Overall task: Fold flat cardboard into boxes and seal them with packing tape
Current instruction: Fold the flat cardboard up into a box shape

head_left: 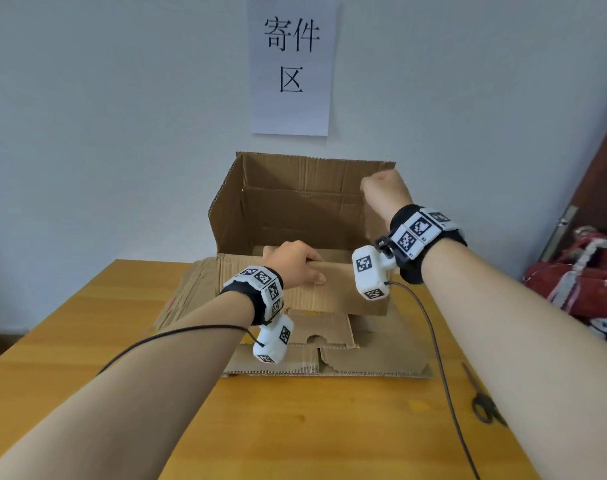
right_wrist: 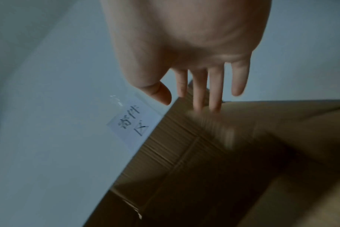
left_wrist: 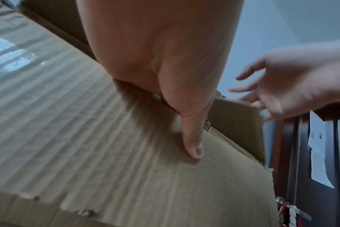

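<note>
A brown cardboard box stands open on the wooden table, its back against the wall. My left hand grips the top edge of the near wall, fingers hooked over inside. Its thumb presses the ribbed outer face of the box. My right hand is raised at the far right corner. Its straight fingers touch the upright right flap of the box, and it holds nothing. No tape is in view.
Several flat cardboard sheets lie under and in front of the box. Scissors rest on the table at the right, beside my right forearm. A red bundle and a dark door stand off the table's right side. A paper sign hangs on the wall.
</note>
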The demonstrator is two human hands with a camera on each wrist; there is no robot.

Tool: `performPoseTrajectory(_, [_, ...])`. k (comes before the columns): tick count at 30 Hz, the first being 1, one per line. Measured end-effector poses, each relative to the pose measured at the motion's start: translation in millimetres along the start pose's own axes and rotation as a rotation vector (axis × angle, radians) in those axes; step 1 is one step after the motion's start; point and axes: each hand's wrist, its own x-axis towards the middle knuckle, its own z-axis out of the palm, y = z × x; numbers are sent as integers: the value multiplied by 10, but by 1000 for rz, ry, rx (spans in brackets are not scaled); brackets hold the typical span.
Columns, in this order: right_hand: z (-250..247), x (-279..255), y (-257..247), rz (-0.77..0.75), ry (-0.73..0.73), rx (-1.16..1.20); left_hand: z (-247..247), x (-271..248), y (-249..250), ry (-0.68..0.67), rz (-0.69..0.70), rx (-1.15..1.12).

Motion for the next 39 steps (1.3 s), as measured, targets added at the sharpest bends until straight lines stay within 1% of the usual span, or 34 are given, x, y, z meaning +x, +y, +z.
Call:
performPoseTrajectory(1, [12, -1, 100, 51, -70, 16, 18, 9, 13, 0, 5, 6])
performPoseTrajectory(3, [52, -56, 282, 155, -258, -4, 48, 27, 28, 27, 10, 1])
performPoseTrajectory(4, [91, -79, 366, 174, -326, -39, 41, 24, 26, 56, 21, 1])
performPoseTrajectory(5, [138, -78, 446, 161, -355, -75, 25, 17, 19, 104, 33, 4])
performPoseTrajectory(6, [176, -94, 520, 114, -347, -117, 7, 18, -4, 157, 43, 4])
performPoseTrajectory(8, [229, -98, 650, 18, -271, -180, -32, 17, -84, 277, 63, -21])
performPoseTrajectory(11, [255, -106, 789, -53, -154, -183, -82, 1, -277, 388, 9, -65])
performPoseTrajectory(15, [308, -28, 966, -106, -18, -155, -154, -17, -468, 511, -195, -72])
performPoseTrajectory(17, [319, 13, 1060, -125, 16, -142, -206, 4, -496, 557, -335, -96])
performPoseTrajectory(19, [292, -2, 1087, -148, 19, -128, -244, 60, -540, 579, -463, -146])
performPoseTrajectory(21, [265, 18, 1128, -160, 14, -139, -296, 120, -597, 560, -511, -229])
performPoseTrajectory(22, [249, 31, 1147, -154, 21, -147, -323, 149, -635, 542, -494, -278])
performPoseTrajectory(25, [217, 88, 1209, -94, 59, -153, -392, 215, -741, 448, -361, -443])
performPoseTrajectory(26, [207, 90, 1215, -63, 52, -144, -409, 230, -777, 407, -317, -487])
performPoseTrajectory(28, [199, 100, 1233, -22, 13, -127, -451, 249, -832, 342, -273, -524])
performPoseTrajectory(30, [177, 108, 1232, -14, -12, -90, -510, 247, -848, 298, -260, -502])
performPoseTrajectory(33, [103, 135, 1184, 15, 31, 119, -632, 236, -814, 216, -251, -437])
performPoseTrajectory(36, [37, 164, 1202, 97, 73, 399, -756, 191, -797, 185, -300, -456])
performPoseTrajectory(39, [-13, 200, 1296, 197, 96, 668, -812, 145, -946, 139, -311, -436])
